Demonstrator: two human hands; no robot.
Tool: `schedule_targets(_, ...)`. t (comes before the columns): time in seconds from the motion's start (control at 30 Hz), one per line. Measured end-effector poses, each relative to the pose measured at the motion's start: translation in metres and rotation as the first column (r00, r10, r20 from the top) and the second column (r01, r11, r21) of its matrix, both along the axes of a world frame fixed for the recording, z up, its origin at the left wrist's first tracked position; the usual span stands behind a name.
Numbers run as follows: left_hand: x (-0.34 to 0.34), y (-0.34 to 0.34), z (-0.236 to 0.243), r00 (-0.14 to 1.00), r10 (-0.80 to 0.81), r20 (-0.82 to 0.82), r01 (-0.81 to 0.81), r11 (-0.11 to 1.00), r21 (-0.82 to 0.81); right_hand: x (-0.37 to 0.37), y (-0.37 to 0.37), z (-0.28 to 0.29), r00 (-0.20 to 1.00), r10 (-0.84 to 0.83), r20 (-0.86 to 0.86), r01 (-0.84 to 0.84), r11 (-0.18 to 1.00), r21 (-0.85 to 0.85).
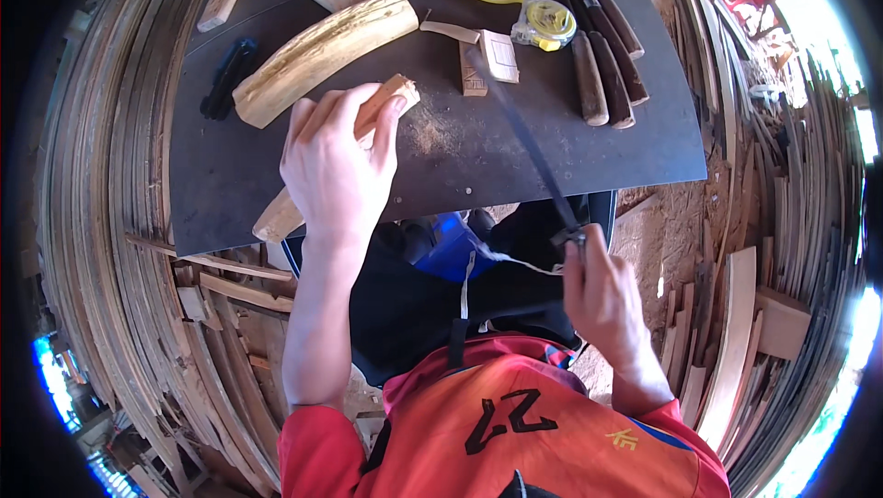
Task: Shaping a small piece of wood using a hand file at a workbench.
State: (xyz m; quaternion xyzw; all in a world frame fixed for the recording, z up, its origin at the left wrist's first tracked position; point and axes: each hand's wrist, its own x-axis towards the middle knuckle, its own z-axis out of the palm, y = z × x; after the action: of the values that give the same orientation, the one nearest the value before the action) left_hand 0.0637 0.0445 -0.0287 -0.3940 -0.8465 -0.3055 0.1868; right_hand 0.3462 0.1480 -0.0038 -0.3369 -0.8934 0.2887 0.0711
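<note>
My left hand (336, 153) is wrapped around a piece of wood (279, 217). The wood slants over the near edge of the dark table, one end showing past my thumb and the other below my wrist. In my right hand (600, 291), closed at its handle end, is a long, thin, dark file (533, 150). Its blade points up and left over the table, blurred, with its tip near two small wooden blocks (499, 57). Fine sawdust (430, 135) lies on the table beside the held wood. Beyond my left hand rests a thick curved piece of wood (322, 57).
On the dark table (644, 153) are a yellow tape measure (544, 23), several wooden-handled tools (607, 75) at the right and a black object (228, 80) at the left. Stacked wood strips (138, 130) line both sides. A blue object (451, 245) sits below the table's edge.
</note>
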Motion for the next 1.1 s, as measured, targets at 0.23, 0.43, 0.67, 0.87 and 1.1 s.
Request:
schedule_targets(0.23,0.013,0.0,-0.002,0.998,-0.003,-0.067,-0.002,0.997,-0.075,-0.03,0.011,-0.008,0.982,0.135,-0.131,-0.132,0.991,0.036)
schedule_targets(0.43,0.015,0.001,-0.004,0.995,-0.004,-0.1,-0.002,0.998,-0.055,-0.069,0.005,-0.011,0.968,0.193,-0.16,-0.183,0.98,0.076)
schedule_targets(0.67,0.018,0.0,-0.008,0.992,0.001,-0.124,-0.006,0.999,-0.041,-0.078,0.003,-0.01,0.973,0.197,-0.121,-0.185,0.977,0.104)
schedule_targets(0.87,0.021,-0.001,-0.006,0.994,0.003,-0.11,-0.008,0.999,-0.043,-0.09,0.003,-0.01,0.973,0.212,-0.093,-0.198,0.97,0.14)
schedule_targets(1.1,0.021,-0.002,-0.008,0.992,-0.006,-0.125,0.002,0.999,-0.038,-0.102,0.004,-0.011,0.979,0.185,-0.085,-0.165,0.966,0.199)
